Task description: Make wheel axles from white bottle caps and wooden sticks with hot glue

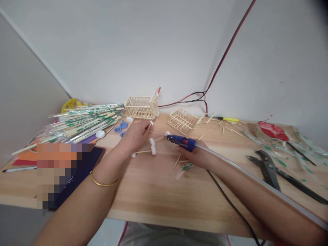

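My right hand [197, 155] is closed around a blue glue gun [180, 140], whose nozzle points left near a white bottle cap [167, 133]. A long clear glue stick [246, 171] runs out of its back along my forearm. My left hand [138, 136] is closed, its fingertips pinched at a small white piece that I cannot make out. Below it, thin wooden sticks with white caps [153, 150] at their ends lie on the table. Behind my left hand stands a small cart-like basket of sticks [140, 107]; a second stick basket [183, 120] lies tilted behind the glue gun.
Packaged chopsticks [89, 119] are piled at left, near blue caps [118, 129] and a dark blue pad [77, 177]. Black pliers [269, 171], a red fan-like piece [274, 130], a yellow-handled knife [230, 119] and wrappers lie right. A black cord [230, 205] crosses the table's front edge.
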The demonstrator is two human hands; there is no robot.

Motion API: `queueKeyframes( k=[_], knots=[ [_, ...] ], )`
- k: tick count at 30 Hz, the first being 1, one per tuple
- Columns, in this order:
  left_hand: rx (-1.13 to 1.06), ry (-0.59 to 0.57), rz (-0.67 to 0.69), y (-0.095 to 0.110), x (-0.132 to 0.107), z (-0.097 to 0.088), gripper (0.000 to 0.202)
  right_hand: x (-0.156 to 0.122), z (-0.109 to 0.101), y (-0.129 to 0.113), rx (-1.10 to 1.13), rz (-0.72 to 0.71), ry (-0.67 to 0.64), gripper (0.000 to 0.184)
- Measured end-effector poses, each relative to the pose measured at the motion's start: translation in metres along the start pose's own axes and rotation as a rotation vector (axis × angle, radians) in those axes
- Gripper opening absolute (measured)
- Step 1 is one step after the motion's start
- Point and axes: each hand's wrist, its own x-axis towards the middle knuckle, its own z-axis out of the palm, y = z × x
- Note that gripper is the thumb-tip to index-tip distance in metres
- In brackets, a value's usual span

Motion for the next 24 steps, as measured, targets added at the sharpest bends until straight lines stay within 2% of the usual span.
queueKeyframes(
  k=[5, 9, 12, 16, 19, 24],
  knots=[
    [-0.033, -0.032, -0.001, -0.001, -0.002, -0.003, 0.015, 0.000, 0.000, -0.001, 0.007, 0.003, 0.001, 0.041],
    [-0.007, -0.137, -0.087, 0.001, -0.003, -0.009, 0.010, 0.000, 0.001, -0.002, 0.046, -0.015, 0.006, 0.038],
    [-0.002, -0.205, -0.168, 0.002, -0.005, -0.009, 0.022, -0.001, 0.002, -0.001, 0.060, -0.025, 0.016, 0.036],
    [0.048, -0.216, -0.220, -0.002, -0.006, -0.002, 0.039, -0.001, 0.003, -0.002, 0.074, 0.010, 0.008, 0.036],
    [0.074, -0.220, -0.200, -0.006, -0.005, 0.003, 0.035, -0.002, 0.002, -0.004, 0.069, 0.031, -0.012, 0.038],
    [0.102, -0.314, -0.237, -0.002, -0.005, -0.001, 0.026, -0.003, 0.000, -0.007, 0.042, 0.024, -0.016, 0.036]
  ],
)
